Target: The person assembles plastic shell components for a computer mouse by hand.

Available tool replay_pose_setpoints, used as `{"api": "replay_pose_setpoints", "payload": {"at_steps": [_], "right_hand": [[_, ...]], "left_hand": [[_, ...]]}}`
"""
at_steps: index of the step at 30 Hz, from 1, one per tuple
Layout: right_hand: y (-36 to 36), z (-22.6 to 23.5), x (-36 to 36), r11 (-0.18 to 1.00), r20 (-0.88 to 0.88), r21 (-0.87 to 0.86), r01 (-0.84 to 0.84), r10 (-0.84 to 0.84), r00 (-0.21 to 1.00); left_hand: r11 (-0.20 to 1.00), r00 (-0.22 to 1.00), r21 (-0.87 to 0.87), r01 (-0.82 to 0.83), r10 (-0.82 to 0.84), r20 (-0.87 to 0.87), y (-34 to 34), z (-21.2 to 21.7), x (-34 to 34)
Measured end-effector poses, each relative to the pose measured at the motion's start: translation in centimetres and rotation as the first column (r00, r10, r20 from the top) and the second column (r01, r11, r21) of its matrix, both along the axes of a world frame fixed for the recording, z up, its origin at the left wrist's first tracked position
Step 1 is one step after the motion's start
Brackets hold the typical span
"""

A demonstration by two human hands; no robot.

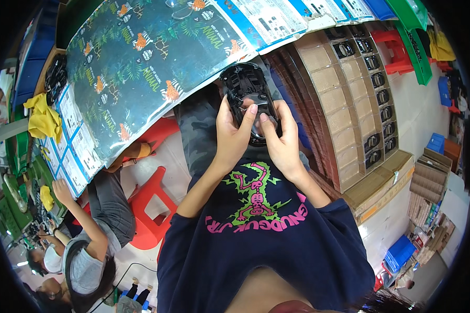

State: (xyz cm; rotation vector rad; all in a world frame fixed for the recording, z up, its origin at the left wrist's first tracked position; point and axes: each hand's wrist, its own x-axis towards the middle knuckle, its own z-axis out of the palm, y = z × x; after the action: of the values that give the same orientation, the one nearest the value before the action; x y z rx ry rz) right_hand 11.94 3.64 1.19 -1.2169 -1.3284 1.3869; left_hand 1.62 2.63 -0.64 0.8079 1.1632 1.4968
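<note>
Both hands hold a glossy black toy car body (243, 78) above my lap, in front of the table edge. My left hand (232, 130) is wrapped around its left side, and my right hand (283, 141) grips the right side. The two thumbs press close together on a clear, window-like piece (256, 99) in the body's middle. Fingers underneath the car are mostly hidden by it.
A table with an animal-print cover (141, 68) spans the far left. On my right, a divided tray (357, 86) with several small black car parts rests on a cardboard box (381, 188). A red stool (154, 208) and a co-worker (89, 261) are at left.
</note>
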Motion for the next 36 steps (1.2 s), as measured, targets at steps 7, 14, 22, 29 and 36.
{"api": "replay_pose_setpoints", "payload": {"at_steps": [7,14,22,29,36], "right_hand": [[-0.3,0.4,0.6,0.997,0.008,-0.067,-0.038,0.038,0.999],[-0.5,0.9,0.6,0.998,-0.024,-0.055,-0.041,0.039,0.999],[-0.2,0.9,0.1,0.998,0.031,0.055,0.007,-0.008,0.999],[-0.1,0.8,0.0,0.999,0.056,0.045,0.011,-0.014,0.998],[0.2,0.8,0.1,0.999,0.101,0.048,-0.017,0.012,0.995]], "left_hand": [[1.000,1.000,0.004,0.001,-0.002,0.009,-0.2,0.0,0.3],[0.999,1.000,-0.025,0.027,-0.027,0.008,-0.5,0.8,0.3],[0.999,0.998,-0.029,0.028,-0.029,-0.051,-0.6,0.3,0.2],[0.999,0.998,0.000,-0.033,0.033,-0.048,-0.4,0.1,0.6],[0.999,0.990,0.016,-0.043,0.045,-0.130,-0.4,-0.2,0.4]]}}
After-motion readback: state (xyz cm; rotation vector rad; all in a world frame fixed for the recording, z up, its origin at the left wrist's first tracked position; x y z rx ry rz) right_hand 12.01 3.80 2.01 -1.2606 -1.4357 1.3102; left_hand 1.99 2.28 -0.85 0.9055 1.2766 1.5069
